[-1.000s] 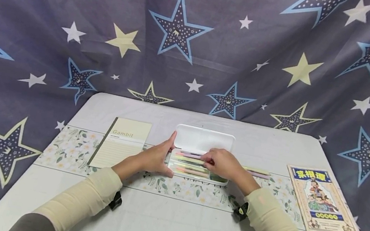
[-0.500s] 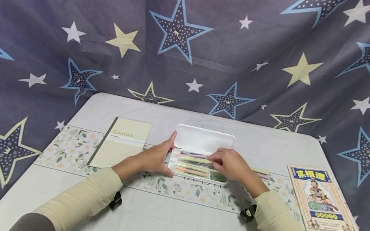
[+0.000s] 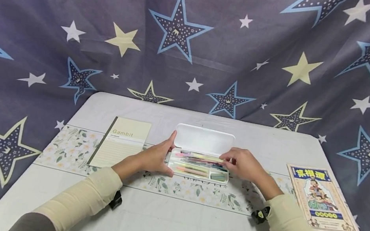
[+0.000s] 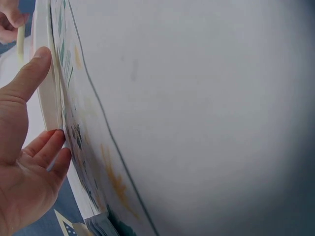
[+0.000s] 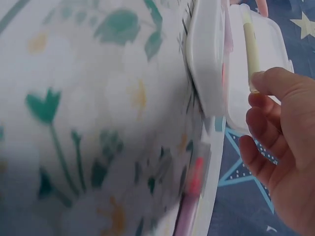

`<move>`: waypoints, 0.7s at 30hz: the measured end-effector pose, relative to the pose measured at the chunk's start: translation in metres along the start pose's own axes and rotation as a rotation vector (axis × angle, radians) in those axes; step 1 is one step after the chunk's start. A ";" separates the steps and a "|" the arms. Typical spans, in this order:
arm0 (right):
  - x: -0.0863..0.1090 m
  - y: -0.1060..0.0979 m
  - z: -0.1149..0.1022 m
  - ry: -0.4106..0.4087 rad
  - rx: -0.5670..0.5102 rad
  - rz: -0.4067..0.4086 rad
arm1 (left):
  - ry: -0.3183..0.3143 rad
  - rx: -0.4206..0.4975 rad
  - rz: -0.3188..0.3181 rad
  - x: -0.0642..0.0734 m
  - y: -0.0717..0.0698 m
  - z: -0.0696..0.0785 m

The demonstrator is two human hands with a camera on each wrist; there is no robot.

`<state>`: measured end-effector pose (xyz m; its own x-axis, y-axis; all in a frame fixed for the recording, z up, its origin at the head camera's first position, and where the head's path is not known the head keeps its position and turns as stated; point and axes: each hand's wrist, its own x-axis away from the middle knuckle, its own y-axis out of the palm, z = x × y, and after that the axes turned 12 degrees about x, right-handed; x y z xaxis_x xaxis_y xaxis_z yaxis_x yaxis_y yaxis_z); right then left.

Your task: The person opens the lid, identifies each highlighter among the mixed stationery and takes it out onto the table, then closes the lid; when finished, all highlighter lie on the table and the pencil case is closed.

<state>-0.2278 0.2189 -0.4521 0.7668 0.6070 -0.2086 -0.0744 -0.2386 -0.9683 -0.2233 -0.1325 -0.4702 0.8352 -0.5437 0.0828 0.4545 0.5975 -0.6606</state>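
Note:
A white pencil case (image 3: 196, 178) stands on the table with its lid (image 3: 203, 139) raised at the back. Pens fill its long compartment, and a green block (image 3: 217, 176) sits in the small front right one. My left hand (image 3: 155, 157) holds the left end of the case, thumb at the front corner and fingers towards the back. Over the right end, my right hand (image 3: 244, 164) pinches the end of a pale yellow pen (image 5: 252, 49) between thumb and index finger. The pen lies lengthwise above the others; whether it touches them I cannot tell.
Left of the case lies a Gambit notebook (image 3: 123, 144). A comic-covered book (image 3: 323, 202) is at the right. In the right wrist view a purple pen (image 5: 188, 211) lies on the tablecloth beside the case. A star-patterned curtain (image 3: 195, 45) hangs behind the table.
My right hand has moved rightwards along the case, from its middle to its right end, uncovering more pens and the green block. The left hand stays in place.

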 end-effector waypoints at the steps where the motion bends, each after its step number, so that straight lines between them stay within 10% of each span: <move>1: 0.002 -0.002 0.002 0.000 -0.007 0.003 | 0.000 0.000 0.000 0.000 0.000 0.000; 21: 0.048 -0.024 0.043 0.031 0.003 0.074 | -0.004 -0.018 0.000 -0.001 0.001 -0.002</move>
<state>-0.2171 0.2862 -0.4445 0.7784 0.5640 -0.2756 -0.1341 -0.2795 -0.9507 -0.2248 -0.1325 -0.4720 0.8368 -0.5408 0.0858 0.4485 0.5870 -0.6740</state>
